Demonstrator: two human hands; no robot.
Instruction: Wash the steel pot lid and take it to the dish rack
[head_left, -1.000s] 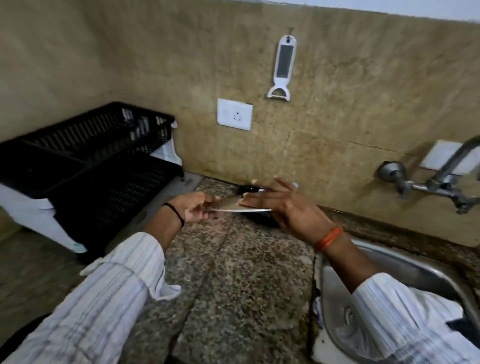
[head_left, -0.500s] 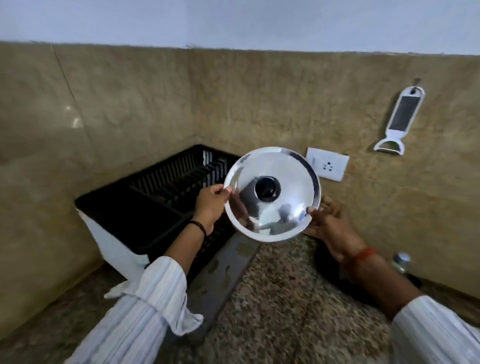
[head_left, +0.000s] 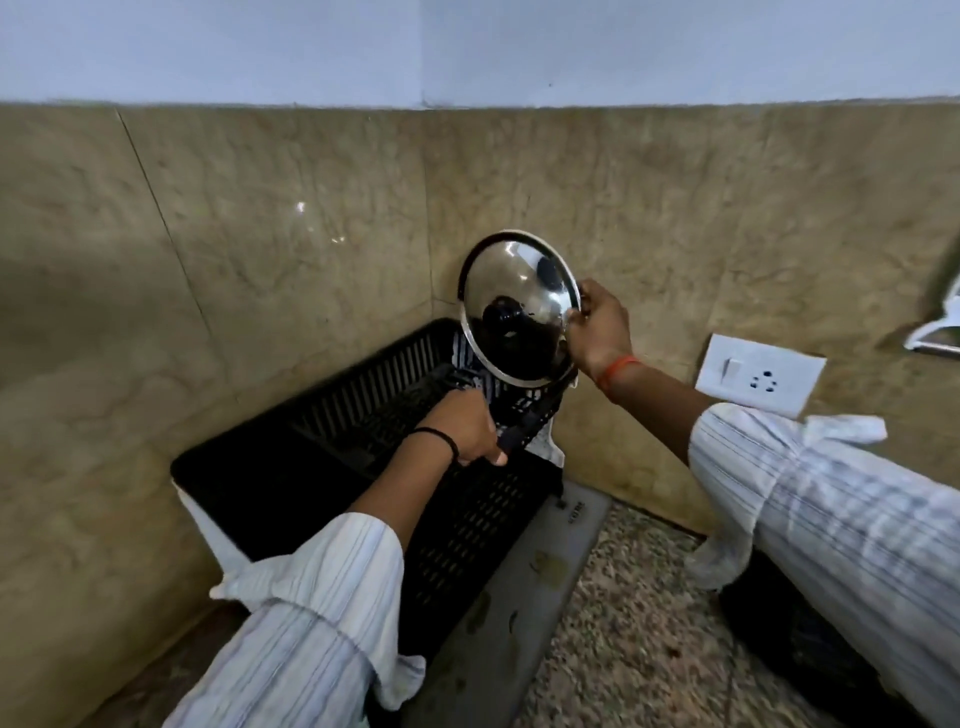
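The round steel pot lid (head_left: 511, 291) with a black knob is held upright above the far right corner of the black slatted dish rack (head_left: 332, 467). My right hand (head_left: 600, 325) grips the lid by its right rim. My left hand (head_left: 462, 426) is lower, closed around a black part on the rack's right edge. The rack sits in the corner where the two tiled walls meet, with a white base under it.
A grey drip tray (head_left: 519, 587) lies beside the rack on the speckled granite counter (head_left: 639, 634). A white wall socket (head_left: 758, 374) is on the tiles to the right. Part of a white peeler (head_left: 935, 332) hangs at the right edge.
The lid moved from both hands in front of the rack to above its far corner. My left hand let go of it and took hold of the rack's edge.
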